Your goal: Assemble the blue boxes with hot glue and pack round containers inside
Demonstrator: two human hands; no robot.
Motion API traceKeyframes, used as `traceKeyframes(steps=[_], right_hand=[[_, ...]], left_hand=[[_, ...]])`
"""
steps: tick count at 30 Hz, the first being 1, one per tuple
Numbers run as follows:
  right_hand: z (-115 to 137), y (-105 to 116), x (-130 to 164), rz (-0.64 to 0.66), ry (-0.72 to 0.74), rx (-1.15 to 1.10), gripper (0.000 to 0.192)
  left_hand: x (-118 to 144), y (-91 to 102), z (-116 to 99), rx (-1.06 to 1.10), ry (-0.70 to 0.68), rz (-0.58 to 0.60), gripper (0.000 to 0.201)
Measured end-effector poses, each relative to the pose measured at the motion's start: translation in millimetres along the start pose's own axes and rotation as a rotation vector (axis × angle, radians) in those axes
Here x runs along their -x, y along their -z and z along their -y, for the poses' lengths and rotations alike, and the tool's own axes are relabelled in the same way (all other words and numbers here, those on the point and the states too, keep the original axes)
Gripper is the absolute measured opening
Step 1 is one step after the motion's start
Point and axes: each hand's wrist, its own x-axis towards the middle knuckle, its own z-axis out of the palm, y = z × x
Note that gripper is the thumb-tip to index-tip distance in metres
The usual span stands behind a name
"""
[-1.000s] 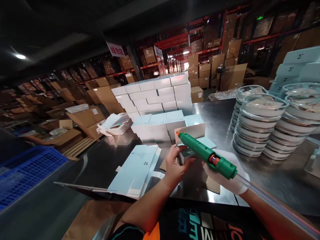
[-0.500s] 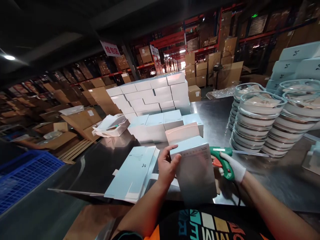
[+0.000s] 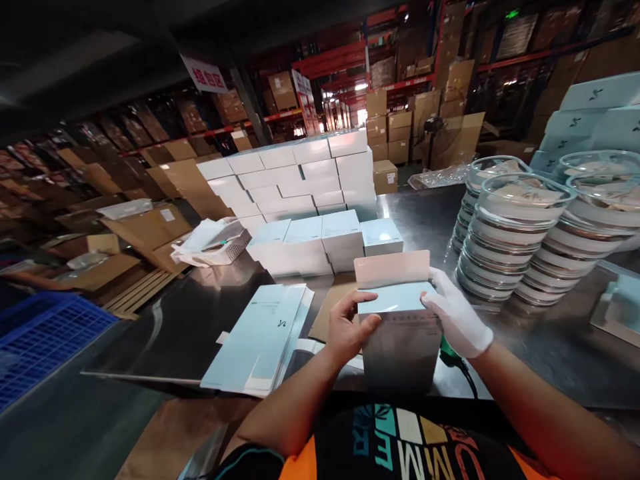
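Both my hands hold a pale blue carton point(image 3: 400, 333) upright on the steel table point(image 3: 200, 320), its top flap point(image 3: 393, 269) standing open. My bare left hand point(image 3: 350, 327) grips its left side, thumb on the top edge. My right hand point(image 3: 456, 320), in a white glove, presses the right top corner. A green glue gun point(image 3: 447, 352) lies on the table behind and under my right hand, mostly hidden, its black cord trailing toward me.
Flat unfolded cartons point(image 3: 260, 343) lie left of the box. Finished white boxes point(image 3: 310, 193) are stacked behind. Stacks of clear round lidded dishes point(image 3: 515, 233) stand right, with blue boxes point(image 3: 590, 113) beyond. A blue crate point(image 3: 45, 340) sits far left.
My right hand put the green glue gun down on the table and moved onto the carton's right top corner. The carton was turned upright and now sits between both hands.
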Motion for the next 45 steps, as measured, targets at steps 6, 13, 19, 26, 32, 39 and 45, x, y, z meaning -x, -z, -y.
traceKeyframes(steps=[6,13,19,26,32,39,45], right_hand=[[-23,32,9,0.161,0.232,0.078,0.068],[-20,37,26,0.250,0.387,0.097,0.021],[-15,43,22,0.277,0.396,0.103,0.021],[-22,24,25,0.279,0.691,0.370,0.074],[32,88,-15,0.140,0.567,0.804,0.071],[53,218,-110,-0.304,0.166,1.564,0.037],[71,219,-122,-0.427,0.208,1.583,0.030]], left_hand=[[1,0.3,15,0.058,-0.169,-0.064,0.051],[-13,2.2,-10,-0.065,-0.200,0.257,0.041],[-19,4.7,-18,-0.092,-0.215,0.282,0.042],[-50,2.5,-59,-0.628,-0.258,0.643,0.047],[-52,9.7,-79,-0.655,-0.257,0.616,0.059],[-28,34.5,-24,-0.229,-0.075,-0.539,0.092],[5,23.0,33,-0.040,0.324,-0.241,0.098]])
